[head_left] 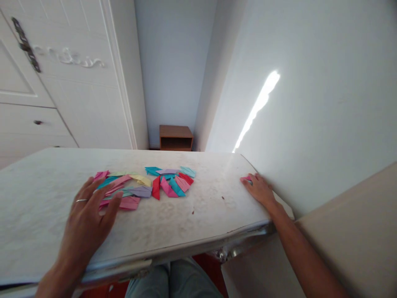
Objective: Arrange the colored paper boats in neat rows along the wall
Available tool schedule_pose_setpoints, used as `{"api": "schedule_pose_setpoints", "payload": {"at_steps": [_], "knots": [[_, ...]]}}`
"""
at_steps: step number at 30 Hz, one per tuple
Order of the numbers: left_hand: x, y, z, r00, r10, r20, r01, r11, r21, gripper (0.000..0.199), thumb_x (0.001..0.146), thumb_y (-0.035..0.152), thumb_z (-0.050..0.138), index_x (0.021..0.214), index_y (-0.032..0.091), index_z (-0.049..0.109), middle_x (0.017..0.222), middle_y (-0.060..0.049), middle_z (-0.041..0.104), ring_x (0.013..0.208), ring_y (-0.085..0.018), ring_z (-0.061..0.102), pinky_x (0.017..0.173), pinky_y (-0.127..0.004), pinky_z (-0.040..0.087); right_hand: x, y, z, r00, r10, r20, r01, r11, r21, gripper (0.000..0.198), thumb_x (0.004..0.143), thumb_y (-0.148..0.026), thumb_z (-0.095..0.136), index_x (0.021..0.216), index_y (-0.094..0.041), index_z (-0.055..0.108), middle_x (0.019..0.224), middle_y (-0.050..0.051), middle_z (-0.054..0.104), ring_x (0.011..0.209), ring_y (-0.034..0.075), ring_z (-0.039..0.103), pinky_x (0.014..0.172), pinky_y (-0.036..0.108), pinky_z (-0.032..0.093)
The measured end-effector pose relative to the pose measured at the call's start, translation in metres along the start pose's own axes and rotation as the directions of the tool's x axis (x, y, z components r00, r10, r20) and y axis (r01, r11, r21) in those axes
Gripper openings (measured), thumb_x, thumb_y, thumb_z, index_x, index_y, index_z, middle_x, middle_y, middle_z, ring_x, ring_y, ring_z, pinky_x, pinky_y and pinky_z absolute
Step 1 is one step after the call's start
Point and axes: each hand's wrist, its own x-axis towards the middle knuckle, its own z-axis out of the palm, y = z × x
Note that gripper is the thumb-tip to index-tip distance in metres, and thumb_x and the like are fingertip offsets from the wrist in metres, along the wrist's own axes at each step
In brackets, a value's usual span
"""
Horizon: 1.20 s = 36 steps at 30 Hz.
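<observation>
Folded paper pieces in several colours lie in two groups on the white table [173, 223]. My left hand [88, 215], a ring on one finger, rests with fingers spread over the left group, which has pink, yellow, teal and lavender pieces [142, 191]; it partly covers them. To the right of that group is a ring-like cluster of red, pink, blue and lavender pieces [169, 186]. At the table's right end, my right hand [259, 189] has its fingers curled over a small pink and blue folded paper piece [247, 179], mostly hidden beneath them.
A white wardrobe [89, 99] stands beyond the table on the left. The pale wall [310, 103] runs close along the right side, with a streak of sunlight on it. Behind the table is a small brown cabinet [176, 131]. My legs [170, 281] are under the front edge.
</observation>
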Motion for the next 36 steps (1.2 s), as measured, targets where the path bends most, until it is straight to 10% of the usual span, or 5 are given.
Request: {"api": "schedule_pose_setpoints", "payload": {"at_steps": [6,14,20,27,36], "knots": [[-0.005,-0.011,0.005,0.999,0.021,-0.034,-0.018,0.996,0.084,0.036,0.096,0.042,0.044,0.108,0.013,0.062,0.122,-0.016,0.059,0.125,-0.034,0.05,0.104,-0.054,0.043,-0.016,-0.029,0.013,0.868,-0.432,-0.245,0.484,0.847,0.219,0.05,0.095,-0.055,0.038,0.11,-0.015,0.063,0.116,0.017,0.063,0.113,0.03,0.055,0.102,0.047,0.041],[-0.011,-0.011,0.007,0.999,-0.009,0.049,0.002,0.99,0.139,0.039,0.095,0.04,0.046,0.116,0.012,0.063,0.12,-0.016,0.061,0.12,-0.03,0.053,0.104,-0.047,0.044,-0.05,-0.108,0.009,0.734,-0.656,-0.175,0.66,0.626,0.416,0.066,0.094,-0.06,0.043,0.141,-0.014,0.046,0.149,0.019,0.039,0.137,0.03,0.038,0.112,0.051,0.034],[-0.017,-0.015,0.01,0.988,-0.087,0.126,0.062,0.981,0.184,0.038,0.094,0.039,0.048,0.117,0.012,0.062,0.128,-0.017,0.058,0.127,-0.031,0.047,0.106,-0.048,0.041,-0.097,-0.174,-0.014,0.434,-0.885,-0.171,0.847,0.336,0.411,0.071,0.095,-0.054,0.047,0.151,-0.013,0.03,0.157,0.018,0.022,0.146,0.028,0.019,0.116,0.05,0.027],[-0.018,-0.012,0.012,0.978,-0.133,0.161,0.096,0.971,0.217,0.036,0.094,0.037,0.049,0.12,0.014,0.061,0.129,-0.016,0.057,0.13,-0.031,0.045,0.106,-0.048,0.04,-0.119,-0.239,-0.024,0.161,-0.972,-0.173,0.916,0.081,0.393,0.074,0.096,-0.054,0.047,0.148,-0.004,0.032,0.157,0.023,0.017,0.147,0.028,0.01,0.118,0.048,0.022],[-0.018,-0.014,0.006,0.98,-0.149,0.132,0.114,0.963,0.244,0.031,0.09,0.016,0.042,0.115,0.011,0.061,0.127,-0.016,0.058,0.126,-0.03,0.048,0.107,-0.046,0.038,-0.118,-0.328,-0.019,0.064,-0.884,-0.463,0.94,-0.103,0.327,0.062,0.099,-0.05,0.042,0.141,-0.005,0.04,0.147,0.022,0.038,0.142,0.027,0.026,0.116,0.048,0.027]]}}
